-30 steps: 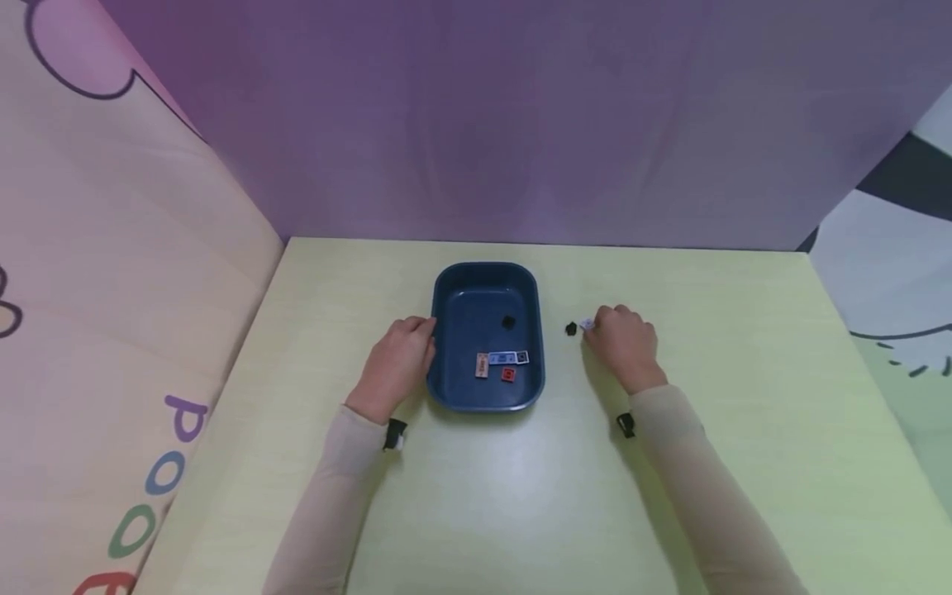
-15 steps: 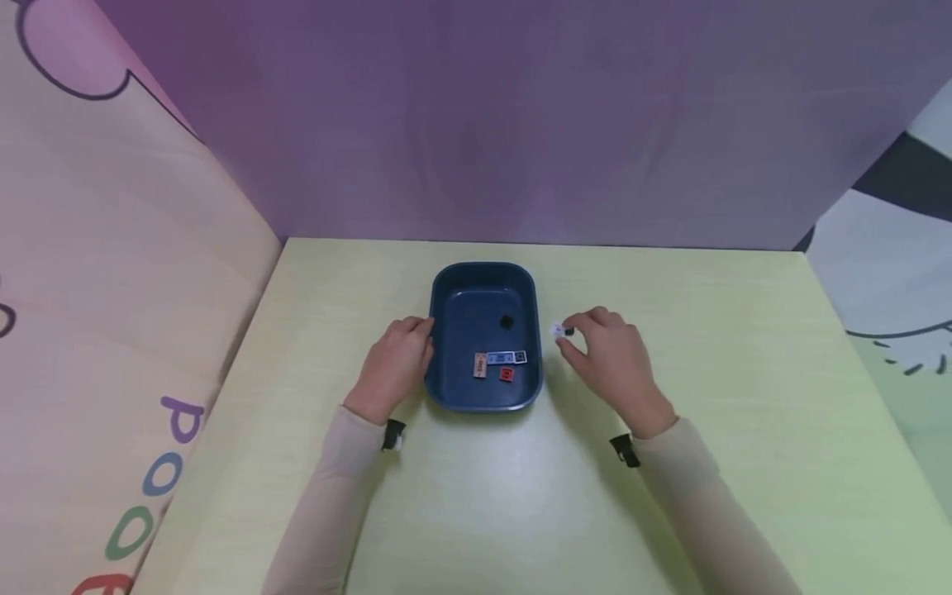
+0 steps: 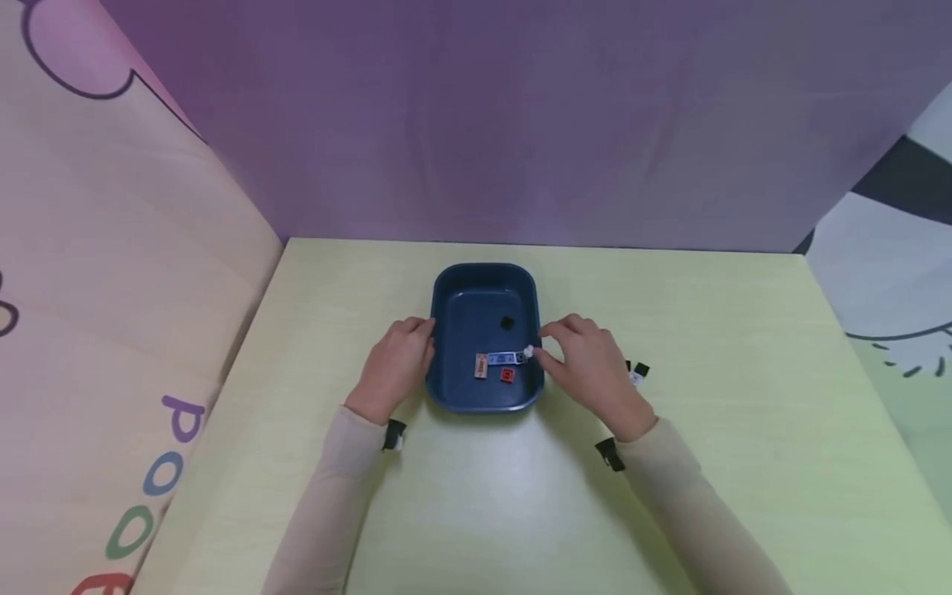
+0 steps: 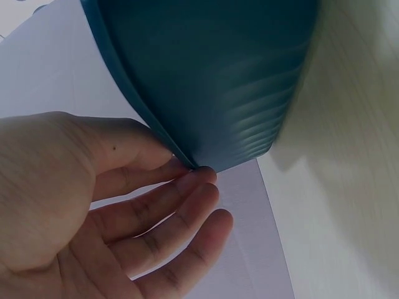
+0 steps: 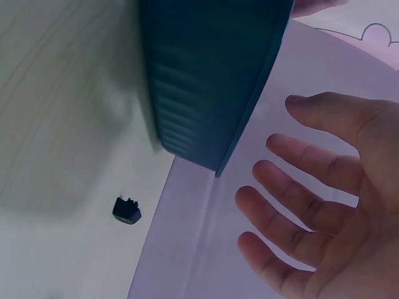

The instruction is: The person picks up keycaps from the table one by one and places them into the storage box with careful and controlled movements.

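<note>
A dark blue rectangular tray [image 3: 485,401] stands on the table in the head view. My left hand [image 3: 397,368] pinches its left rim; in the left wrist view, thumb and fingers meet at the edge. My right hand [image 3: 591,372] is at the tray's right rim, its fingers spread and holding nothing in the right wrist view. A small white piece [image 3: 529,351] shows just off those fingertips, over or in the tray; I cannot tell which. Inside the tray lie a tan piece [image 3: 481,366], a blue piece [image 3: 502,358], a red square piece [image 3: 507,375] and a black piece [image 3: 507,323].
Small black and white pieces [image 3: 638,372] lie on the table beside the right hand. A black knobbed piece [image 5: 127,210] is on the tabletop near the tray in the right wrist view. A purple backdrop [image 3: 476,124] rises behind the table's far edge.
My right hand has picked up the white piece, carried it left to the tray's right side and let go. Black and white pieces now show beside it. The left hand has stayed put.
</note>
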`<move>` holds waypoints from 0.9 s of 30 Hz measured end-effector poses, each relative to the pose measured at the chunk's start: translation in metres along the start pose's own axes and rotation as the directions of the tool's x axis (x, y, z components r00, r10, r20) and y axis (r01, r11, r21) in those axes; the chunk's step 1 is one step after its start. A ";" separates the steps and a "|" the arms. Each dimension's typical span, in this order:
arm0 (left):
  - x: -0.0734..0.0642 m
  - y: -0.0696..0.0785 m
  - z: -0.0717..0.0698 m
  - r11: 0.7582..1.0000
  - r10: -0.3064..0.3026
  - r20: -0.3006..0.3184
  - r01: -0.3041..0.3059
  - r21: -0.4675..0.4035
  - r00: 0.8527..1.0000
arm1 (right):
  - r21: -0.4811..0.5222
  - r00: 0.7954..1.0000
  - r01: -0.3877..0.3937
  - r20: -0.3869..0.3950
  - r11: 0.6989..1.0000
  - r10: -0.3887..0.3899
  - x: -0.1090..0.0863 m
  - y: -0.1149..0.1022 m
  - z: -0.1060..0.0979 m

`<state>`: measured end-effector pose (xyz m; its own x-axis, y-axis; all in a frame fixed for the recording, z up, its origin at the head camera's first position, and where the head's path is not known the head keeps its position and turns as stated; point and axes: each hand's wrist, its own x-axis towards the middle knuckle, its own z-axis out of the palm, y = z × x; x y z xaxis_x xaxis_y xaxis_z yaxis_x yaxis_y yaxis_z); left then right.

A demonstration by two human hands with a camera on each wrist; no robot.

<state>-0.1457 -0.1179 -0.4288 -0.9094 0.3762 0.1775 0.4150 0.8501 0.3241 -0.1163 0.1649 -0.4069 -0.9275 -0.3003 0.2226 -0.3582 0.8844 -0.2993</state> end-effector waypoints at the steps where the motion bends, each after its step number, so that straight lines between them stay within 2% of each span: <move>1: 0.000 0.000 0.000 1.000 -0.001 0.001 0.001 -0.001 1.000 | 0.002 1.000 -0.009 0.010 1.000 0.009 0.000 0.001 0.000; 5: 0.000 0.000 0.000 1.000 0.001 0.002 -0.001 -0.005 1.000 | 0.010 0.998 -0.049 0.032 0.999 0.049 -0.002 0.012 0.001; 15: 0.000 -0.002 -0.001 1.000 -0.001 0.007 0.000 0.003 1.000 | -0.026 0.994 -0.105 0.007 0.994 0.105 -0.013 0.055 -0.003; 20: 0.000 -0.002 -0.002 1.000 -0.002 0.005 0.002 0.002 1.000 | -0.040 0.990 -0.136 0.028 0.990 0.137 -0.006 0.069 0.002; 27: 0.000 0.000 0.000 1.000 0.000 0.008 0.000 0.000 1.000 | -0.035 0.980 -0.170 0.100 0.985 0.173 0.009 0.076 0.018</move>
<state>-0.1459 -0.1181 -0.4291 -0.9095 0.3794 0.1700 0.4152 0.8502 0.3238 -0.1536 0.2230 -0.4440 -0.9815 -0.1770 0.0735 -0.1910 0.9346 -0.2999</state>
